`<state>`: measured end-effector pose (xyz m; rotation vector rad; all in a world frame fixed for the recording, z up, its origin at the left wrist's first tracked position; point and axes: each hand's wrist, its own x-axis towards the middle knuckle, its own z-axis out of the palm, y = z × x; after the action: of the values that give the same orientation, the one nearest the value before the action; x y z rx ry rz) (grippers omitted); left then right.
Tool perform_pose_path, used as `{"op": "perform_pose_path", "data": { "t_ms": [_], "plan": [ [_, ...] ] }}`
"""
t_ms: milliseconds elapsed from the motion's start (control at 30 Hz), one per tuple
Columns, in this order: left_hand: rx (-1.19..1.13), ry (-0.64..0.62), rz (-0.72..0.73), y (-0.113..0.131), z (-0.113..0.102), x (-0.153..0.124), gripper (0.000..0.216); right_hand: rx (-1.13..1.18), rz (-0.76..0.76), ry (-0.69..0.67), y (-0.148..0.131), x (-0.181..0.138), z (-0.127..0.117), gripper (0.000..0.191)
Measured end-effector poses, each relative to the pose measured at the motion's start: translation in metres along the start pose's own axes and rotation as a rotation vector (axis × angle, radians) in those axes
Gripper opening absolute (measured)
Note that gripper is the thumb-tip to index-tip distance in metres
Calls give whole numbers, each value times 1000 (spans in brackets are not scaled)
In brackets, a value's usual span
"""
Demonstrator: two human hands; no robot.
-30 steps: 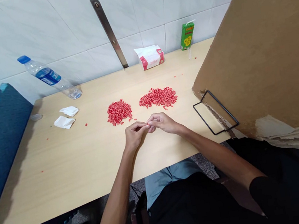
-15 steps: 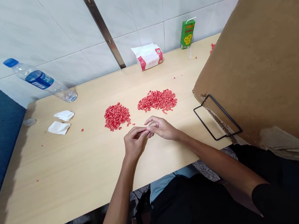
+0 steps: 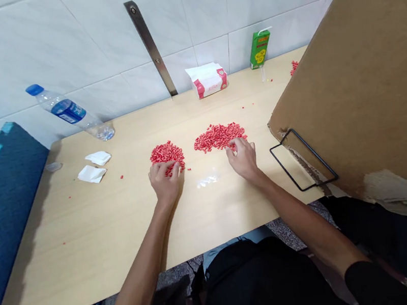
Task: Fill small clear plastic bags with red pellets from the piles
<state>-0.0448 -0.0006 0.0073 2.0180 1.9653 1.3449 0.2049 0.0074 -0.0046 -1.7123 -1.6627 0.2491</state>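
Two heaps of small red pieces, short and tube-like, lie on the table: a left heap (image 3: 166,151) and a right heap (image 3: 218,136). My left hand (image 3: 165,182) is at the near edge of the left heap, fingers curved over it and thumb apart from them. At the right heap's near edge, my right hand (image 3: 243,159) has its fingers bent down and a gap beside the thumb. Nothing shows in either hand, though the fingertips are partly hidden. Between the hands lie small whitish, shiny bits (image 3: 207,181), too small to make out.
A large cardboard box (image 3: 350,82) with a black wire frame (image 3: 303,160) borders the right side. Along the wall are a plastic bottle (image 3: 71,113), a tissue pack (image 3: 209,79) and a green drink carton (image 3: 260,49). Folded tissues (image 3: 92,173) lie left, near a blue foam panel (image 3: 11,203).
My hands were together in front of the heaps and have moved apart, left to the left heap, right to the right heap. The whitish bits now show. The view has shifted slightly.
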Motion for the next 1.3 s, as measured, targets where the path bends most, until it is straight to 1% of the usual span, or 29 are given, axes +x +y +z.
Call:
{"op": "perform_pose_path", "data": {
  "t_ms": [67, 100, 167, 267, 367, 433, 500, 633, 733, 800, 867, 933, 1133, 1200, 1300],
  "plan": [
    [69, 20, -15, -11, -3, 11, 14, -93, -25, -79, -2, 3, 2, 18],
    [75, 42, -34, -14, -4, 15, 20, -140, -46, -114, -4, 3, 3, 20],
    [11, 97, -71, -16, -7, 16, 30, -229, -87, -176, -9, 3, 6, 22],
    [-107, 142, -76, -15, -11, 9, 24, -325, -104, -233, -15, 6, 8, 22],
    [-167, 146, -134, -13, -14, 3, 18, -371, -106, -223, -16, 10, 11, 24],
    [-181, 119, -141, -13, -14, 2, 15, -390, -125, -200, -16, 11, 13, 24],
    [-173, 88, -107, -12, -15, 2, 14, -401, -133, -185, -16, 12, 14, 22],
    [-114, -12, 80, -9, -14, -1, 11, -386, -142, -195, -15, 12, 14, 20],
    [-74, -160, 222, -4, -12, -7, 14, -322, -164, -193, -11, 12, 14, 22],
    [-42, -301, 305, 0, -10, -11, 15, -245, -201, -180, -7, 11, 14, 22],
    [-23, -437, 356, 3, -10, -14, 17, -166, -252, -175, -3, 10, 15, 22],
    [-23, -515, 362, 2, -12, -14, 18, -112, -296, -168, -1, 8, 14, 22],
    [31, -561, 320, -10, -21, -12, 20, 57, -368, -135, 2, 3, 11, 25],
    [46, -541, 324, -11, -18, -13, 21, 130, -337, -146, 2, 2, 10, 25],
    [52, -501, 343, -7, -12, -15, 19, 235, -235, -163, 2, 3, 10, 23]
  ]
}}
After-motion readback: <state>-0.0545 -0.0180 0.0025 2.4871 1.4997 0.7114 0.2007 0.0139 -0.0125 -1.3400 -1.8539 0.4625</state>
